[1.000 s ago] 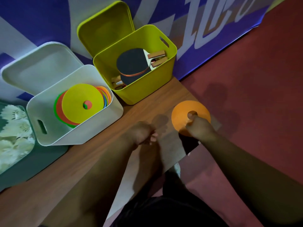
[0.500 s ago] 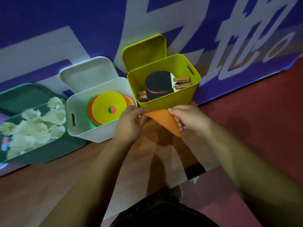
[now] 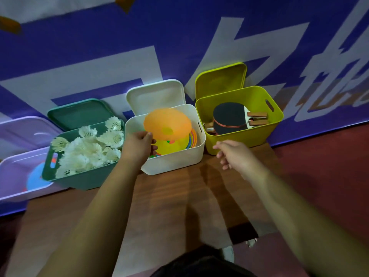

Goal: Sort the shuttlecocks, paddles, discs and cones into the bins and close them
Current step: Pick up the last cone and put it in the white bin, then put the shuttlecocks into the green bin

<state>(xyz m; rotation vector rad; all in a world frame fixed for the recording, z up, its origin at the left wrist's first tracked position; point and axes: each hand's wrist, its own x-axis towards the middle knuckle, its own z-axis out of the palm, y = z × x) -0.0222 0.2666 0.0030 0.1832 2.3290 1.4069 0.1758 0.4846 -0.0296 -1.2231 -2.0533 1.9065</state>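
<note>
At the far left a lilac bin (image 3: 16,172) stands open, with a blue round piece (image 3: 37,179) showing through its blurred wall. Just beside it is a green bin (image 3: 79,177) filled with white shuttlecocks (image 3: 89,150), its lid (image 3: 78,113) propped up behind. Next is the white bin (image 3: 175,159), also open, holding a stack of coloured discs (image 3: 173,143) with a yellow one on top. The left hand (image 3: 137,147) reaches over this bin's near left corner and pinches the left edge of an orange disc (image 3: 167,122), thumb on top. The disc sits tilted above the stack, over the bin's opening. The right hand (image 3: 236,155) hangs over the wooden table (image 3: 169,198), just in front of the gap between the white bin and the yellow-green bin (image 3: 241,135). Its fingers are loose and slightly spread, gripping nothing. The yellow-green bin holds paddles (image 3: 229,116) and its lid (image 3: 219,80) stands upright behind it.
</note>
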